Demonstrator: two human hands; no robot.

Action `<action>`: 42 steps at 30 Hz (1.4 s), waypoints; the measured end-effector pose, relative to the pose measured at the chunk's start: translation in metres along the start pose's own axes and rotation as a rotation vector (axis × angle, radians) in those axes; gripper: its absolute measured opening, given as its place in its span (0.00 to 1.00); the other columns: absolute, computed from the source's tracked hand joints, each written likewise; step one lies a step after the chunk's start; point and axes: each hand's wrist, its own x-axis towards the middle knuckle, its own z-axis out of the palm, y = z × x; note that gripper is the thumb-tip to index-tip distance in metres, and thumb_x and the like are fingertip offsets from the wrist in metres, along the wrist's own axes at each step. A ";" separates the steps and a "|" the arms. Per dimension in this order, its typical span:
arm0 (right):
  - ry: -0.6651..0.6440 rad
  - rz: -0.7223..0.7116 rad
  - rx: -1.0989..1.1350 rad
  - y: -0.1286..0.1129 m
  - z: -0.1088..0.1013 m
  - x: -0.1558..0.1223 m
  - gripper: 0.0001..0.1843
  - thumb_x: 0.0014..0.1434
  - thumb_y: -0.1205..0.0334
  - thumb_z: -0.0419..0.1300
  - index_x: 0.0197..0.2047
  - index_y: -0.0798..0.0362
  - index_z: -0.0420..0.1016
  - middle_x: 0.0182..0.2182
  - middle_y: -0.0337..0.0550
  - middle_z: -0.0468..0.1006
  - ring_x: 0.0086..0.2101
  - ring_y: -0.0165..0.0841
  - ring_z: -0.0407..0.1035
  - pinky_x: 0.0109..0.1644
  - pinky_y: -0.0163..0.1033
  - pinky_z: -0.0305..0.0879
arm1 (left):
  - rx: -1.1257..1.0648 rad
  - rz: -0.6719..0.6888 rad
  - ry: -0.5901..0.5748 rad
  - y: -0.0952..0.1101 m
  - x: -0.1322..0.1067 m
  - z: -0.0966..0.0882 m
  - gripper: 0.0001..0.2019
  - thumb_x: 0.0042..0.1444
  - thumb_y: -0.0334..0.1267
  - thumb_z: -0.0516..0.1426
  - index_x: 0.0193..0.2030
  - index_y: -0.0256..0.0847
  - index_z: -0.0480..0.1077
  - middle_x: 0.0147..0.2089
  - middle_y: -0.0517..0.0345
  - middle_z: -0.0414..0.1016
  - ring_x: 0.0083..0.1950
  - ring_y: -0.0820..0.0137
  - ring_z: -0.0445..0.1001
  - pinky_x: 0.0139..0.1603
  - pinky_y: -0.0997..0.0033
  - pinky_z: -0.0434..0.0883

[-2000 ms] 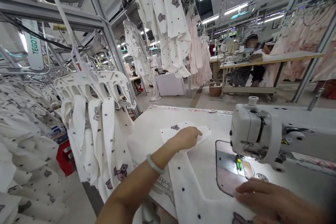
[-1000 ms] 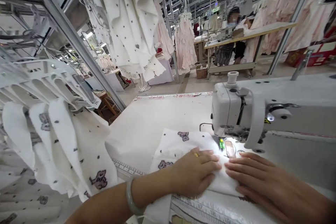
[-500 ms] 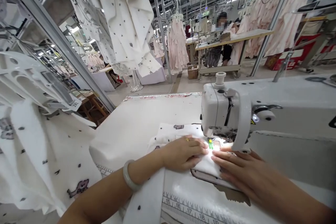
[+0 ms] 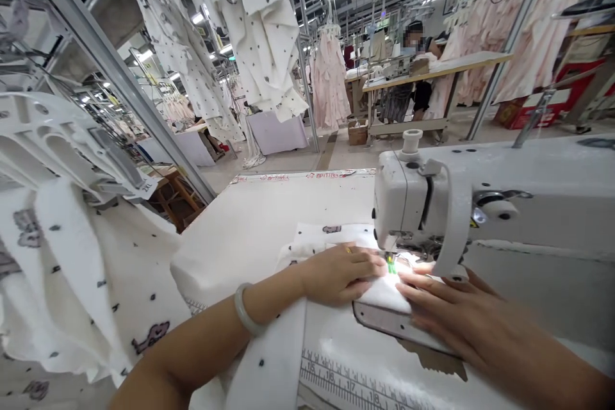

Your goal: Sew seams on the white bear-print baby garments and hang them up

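My left hand (image 4: 342, 274) lies palm down on white printed fabric (image 4: 312, 232), fingers extended, just left of the needle area of a white sewing machine (image 4: 401, 198). A ring and a pale bangle (image 4: 246, 311) are on that hand and wrist. On the other side, my right hand (image 4: 459, 311) rests flat with its fingertips on the fabric beside the green presser foot (image 4: 391, 264). The machine's curved guard partly covers its fingers. Under bright lamp light, the fabric passes beneath the foot. A strip of it hangs toward me below my left forearm.
A printed ruler (image 4: 350, 384) runs along the table's near edge. White printed garments (image 4: 96, 269) hang at left from a hanger (image 4: 52, 134), with more (image 4: 264, 32) overhead. A person (image 4: 413, 45) sits at a far sewing table (image 4: 437, 70), among pink garments (image 4: 330, 77).
The view has shifted slightly, so the machine and hands appear a little farther right. Both hands stay flat on the fabric by the presser foot.
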 end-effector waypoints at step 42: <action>-0.173 0.264 0.051 0.011 0.014 -0.015 0.27 0.74 0.39 0.51 0.66 0.39 0.76 0.57 0.46 0.82 0.56 0.52 0.76 0.65 0.67 0.68 | 0.095 -0.035 -0.004 -0.017 0.010 0.007 0.23 0.67 0.20 0.50 0.63 0.38 0.75 0.64 0.49 0.78 0.70 0.62 0.71 0.73 0.59 0.69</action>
